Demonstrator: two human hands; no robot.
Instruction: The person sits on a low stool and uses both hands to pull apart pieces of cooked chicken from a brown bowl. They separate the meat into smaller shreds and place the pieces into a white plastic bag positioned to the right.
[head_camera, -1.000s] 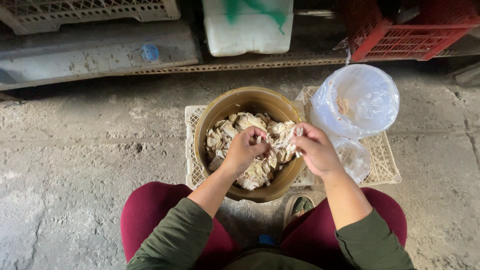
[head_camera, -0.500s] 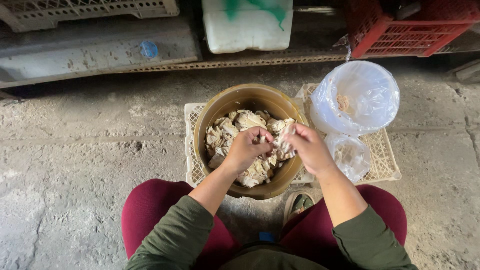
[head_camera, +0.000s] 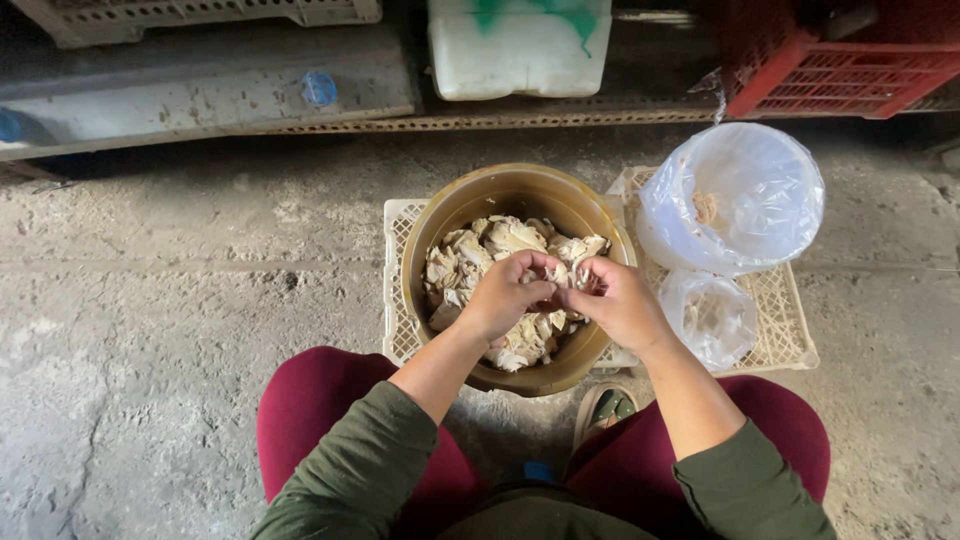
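Pale mushroom pieces (head_camera: 500, 262) in bowl (head_camera: 440, 215), both hands (head_camera: 505, 295) (head_camera: 617, 300) curled, pinching one piece

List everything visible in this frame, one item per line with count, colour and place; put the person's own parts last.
Round brown bowl: one, on the crate, centre.
Pale torn pieces: many, cream, heaped in the bowl.
Cream plastic lattice crate: one, flat on the floor under the bowl.
Clear bag-lined white tub: one, right of the bowl.
Small clear plastic bag: one, on the crate below the tub.
Red plastic crate: one, top right.
White jerrycan with green marks: one, top centre.
Blue bottle cap: one, top left ledge.
Grey concrete floor: all round.
Green sandal: one, below the bowl.
Maroon trousers: both knees, bottom.
Green sleeves: two, bottom.
Left hand: over the bowl, fingers pinching a piece.
Right hand: over the bowl, meeting the left.
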